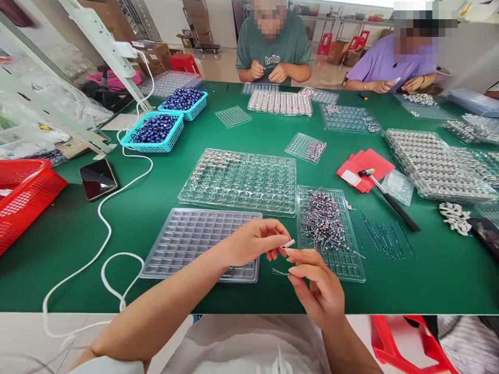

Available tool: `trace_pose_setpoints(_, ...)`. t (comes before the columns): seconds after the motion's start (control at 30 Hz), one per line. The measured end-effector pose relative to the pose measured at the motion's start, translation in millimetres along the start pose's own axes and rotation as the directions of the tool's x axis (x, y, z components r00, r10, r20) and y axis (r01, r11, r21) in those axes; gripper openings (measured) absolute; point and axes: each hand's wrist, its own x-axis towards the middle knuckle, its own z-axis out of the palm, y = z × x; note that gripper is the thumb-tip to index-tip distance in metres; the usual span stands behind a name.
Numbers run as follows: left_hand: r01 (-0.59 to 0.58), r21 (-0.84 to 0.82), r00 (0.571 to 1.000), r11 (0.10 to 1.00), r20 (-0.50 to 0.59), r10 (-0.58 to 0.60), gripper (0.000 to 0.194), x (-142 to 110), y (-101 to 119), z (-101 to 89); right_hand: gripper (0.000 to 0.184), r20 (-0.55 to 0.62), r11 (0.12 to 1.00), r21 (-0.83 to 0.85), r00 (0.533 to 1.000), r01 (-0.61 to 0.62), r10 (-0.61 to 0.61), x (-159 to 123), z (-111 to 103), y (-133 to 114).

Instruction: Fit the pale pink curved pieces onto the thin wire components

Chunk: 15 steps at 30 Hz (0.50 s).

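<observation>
My left hand (259, 241) pinches a small white plastic piece (289, 243) between thumb and fingers. Close beside it, my right hand (322, 288) is closed on a small part with thin wire leads (279, 272) that stick out to the left. Under my left forearm lies a clear tray with rectangular pockets (171, 244). Beyond my hands is a larger clear tray with round pockets (249, 182), its far left pockets filled with pale pieces. To the right, a heap of small wire-leaded parts (323, 218) rests on another clear tray (353, 270).
Right of the heap lie loose wired parts (382, 239), a black-handled hammer (393, 202), red envelopes (366, 169) and stacked filled trays (432, 163). At left are blue baskets (171, 137), a phone (98, 179), a white cable (105, 218) and a red basket (29, 197). Two people work opposite.
</observation>
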Motion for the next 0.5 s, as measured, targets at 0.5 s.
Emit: trace_pose_setpoints(0.5, -0.129, -0.137, 0.992, 0.982, -0.012, 0.128, 0.016, -11, -40, 9.8, 0.030, -0.006, 0.935, 0.222, 0.958, -0.278, 0.286, -11, 11, 4)
